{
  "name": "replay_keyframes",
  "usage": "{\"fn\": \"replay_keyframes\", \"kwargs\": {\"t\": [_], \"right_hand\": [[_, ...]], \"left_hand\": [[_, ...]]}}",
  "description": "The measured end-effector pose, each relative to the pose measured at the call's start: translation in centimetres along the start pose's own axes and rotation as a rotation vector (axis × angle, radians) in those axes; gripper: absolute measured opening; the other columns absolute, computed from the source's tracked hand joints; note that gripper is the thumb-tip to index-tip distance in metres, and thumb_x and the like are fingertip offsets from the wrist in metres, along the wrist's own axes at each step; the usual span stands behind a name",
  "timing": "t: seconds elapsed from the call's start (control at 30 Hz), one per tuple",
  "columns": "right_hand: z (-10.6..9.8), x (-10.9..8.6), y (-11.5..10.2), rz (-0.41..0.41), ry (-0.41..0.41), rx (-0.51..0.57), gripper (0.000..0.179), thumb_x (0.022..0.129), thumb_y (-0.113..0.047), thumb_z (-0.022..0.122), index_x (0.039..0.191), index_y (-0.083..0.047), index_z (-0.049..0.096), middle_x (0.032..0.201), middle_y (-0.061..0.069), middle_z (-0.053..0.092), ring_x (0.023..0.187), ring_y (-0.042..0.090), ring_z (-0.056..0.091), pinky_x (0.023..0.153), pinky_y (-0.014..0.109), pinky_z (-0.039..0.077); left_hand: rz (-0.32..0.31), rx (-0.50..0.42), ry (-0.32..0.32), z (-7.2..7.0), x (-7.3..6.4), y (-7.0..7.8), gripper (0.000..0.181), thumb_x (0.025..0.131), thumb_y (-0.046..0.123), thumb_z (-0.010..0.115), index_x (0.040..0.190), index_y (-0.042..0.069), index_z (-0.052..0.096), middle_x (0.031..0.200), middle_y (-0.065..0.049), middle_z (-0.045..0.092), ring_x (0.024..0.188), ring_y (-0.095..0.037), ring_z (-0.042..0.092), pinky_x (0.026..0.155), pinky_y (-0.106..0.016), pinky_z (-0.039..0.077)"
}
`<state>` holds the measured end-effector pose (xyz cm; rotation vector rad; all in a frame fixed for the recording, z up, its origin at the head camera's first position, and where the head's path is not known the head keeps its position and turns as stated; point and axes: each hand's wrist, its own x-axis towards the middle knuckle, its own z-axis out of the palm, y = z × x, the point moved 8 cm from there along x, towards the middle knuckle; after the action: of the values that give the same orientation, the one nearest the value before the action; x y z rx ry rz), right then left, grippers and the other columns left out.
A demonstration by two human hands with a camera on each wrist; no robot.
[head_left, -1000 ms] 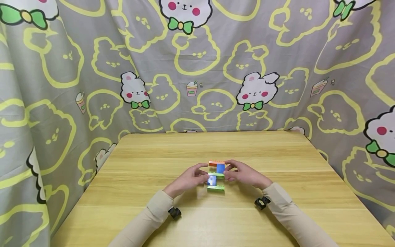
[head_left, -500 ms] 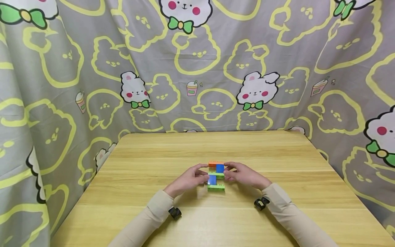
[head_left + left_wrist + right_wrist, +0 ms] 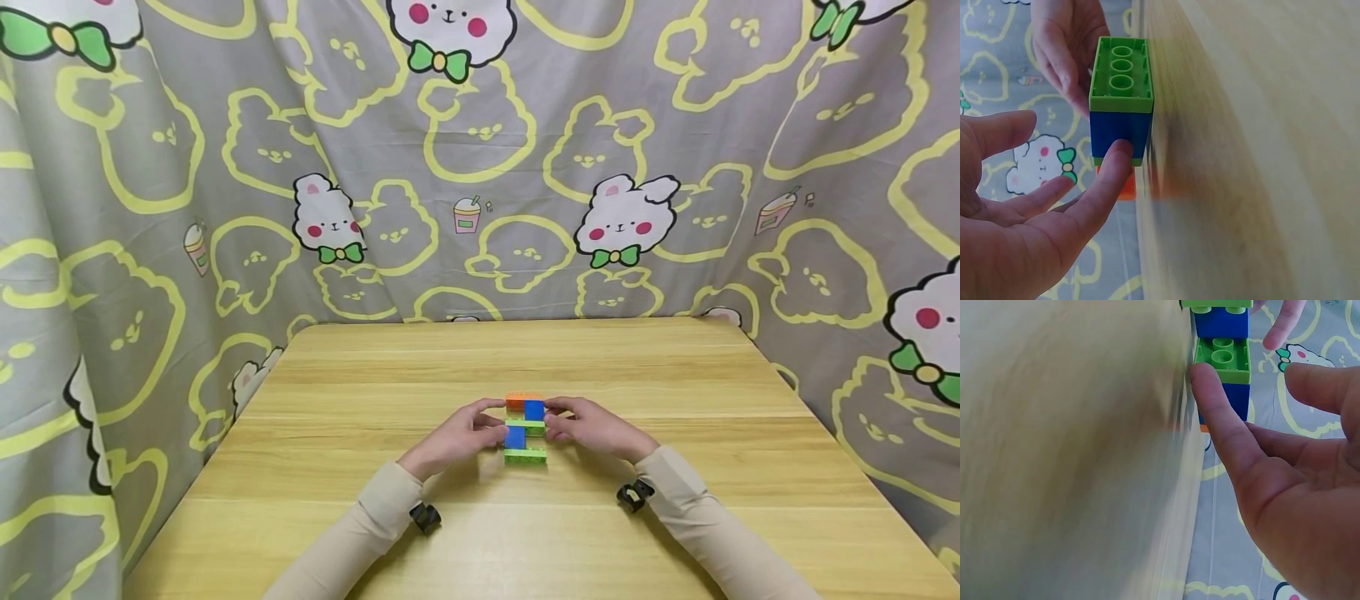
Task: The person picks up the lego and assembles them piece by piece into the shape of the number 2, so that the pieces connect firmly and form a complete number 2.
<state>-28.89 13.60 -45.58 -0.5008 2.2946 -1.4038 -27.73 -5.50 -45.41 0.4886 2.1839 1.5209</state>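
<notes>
A joined toy-brick structure lies on the table between my hands. From far to near it has an orange brick (image 3: 517, 403), a blue brick (image 3: 534, 410), a green brick (image 3: 524, 427), a second blue brick (image 3: 515, 437) and a second green brick (image 3: 525, 457). My left hand (image 3: 467, 436) stays at its left side; one fingertip (image 3: 1121, 149) touches the nearer blue brick while the other fingers spread away. From the right, my right hand (image 3: 592, 427) reaches in with extended fingers, a fingertip (image 3: 1205, 374) against the middle green brick. Its other fingertips are partly hidden.
The wooden table (image 3: 360, 358) extends around the structure. A grey patterned curtain (image 3: 405, 250) hangs behind its far edge and along both sides. Black wrist mounts (image 3: 426, 518) sit below both forearms.
The far end of the brick structure has tilted down slightly, and glare has left the blue faces. My right hand has lowered a little with it; my left hand has barely moved.
</notes>
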Motion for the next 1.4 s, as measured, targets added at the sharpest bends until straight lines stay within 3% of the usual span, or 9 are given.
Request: {"fn": "replay_keyframes", "kwargs": {"t": [0.27, 0.97, 1.4], "right_hand": [[0.17, -0.02, 0.09, 0.011, -0.001, 0.036, 0.053, 0.108, -0.02, 0.052, 0.148, 0.012, 0.04, 0.131, 0.022, 0.06, 0.108, 0.028, 0.069, 0.096, 0.041, 0.057], [0.29, 0.18, 0.51, 0.02, -0.001, 0.009, 0.053, 0.108, -0.023, 0.052, 0.147, 0.012, 0.041, 0.13, 0.02, 0.061, 0.105, 0.027, 0.07, 0.097, 0.042, 0.056], [0.21, 0.22, 0.73, 0.039, -0.008, -0.023, 0.053, 0.11, -0.024, 0.048, 0.149, 0.011, 0.04, 0.117, 0.016, 0.07, 0.103, 0.026, 0.071, 0.1, 0.046, 0.054]], "left_hand": [[-0.007, 0.014, 0.001, -0.02, 0.08, -0.26, 0.061, 0.102, 0.033, 0.064, 0.154, 0.009, 0.042, 0.136, -0.017, 0.062, 0.12, -0.026, 0.065, 0.109, -0.053, 0.045], [-0.009, 0.032, 0.004, 0.01, -0.05, -0.25, 0.056, 0.103, 0.031, 0.064, 0.151, 0.008, 0.046, 0.135, -0.016, 0.063, 0.119, -0.025, 0.065, 0.109, -0.051, 0.046], [-0.02, 0.044, 0.009, -0.03, -0.01, -0.36, 0.052, 0.103, 0.032, 0.063, 0.149, 0.01, 0.049, 0.135, -0.015, 0.064, 0.121, -0.025, 0.064, 0.11, -0.052, 0.045]]}}
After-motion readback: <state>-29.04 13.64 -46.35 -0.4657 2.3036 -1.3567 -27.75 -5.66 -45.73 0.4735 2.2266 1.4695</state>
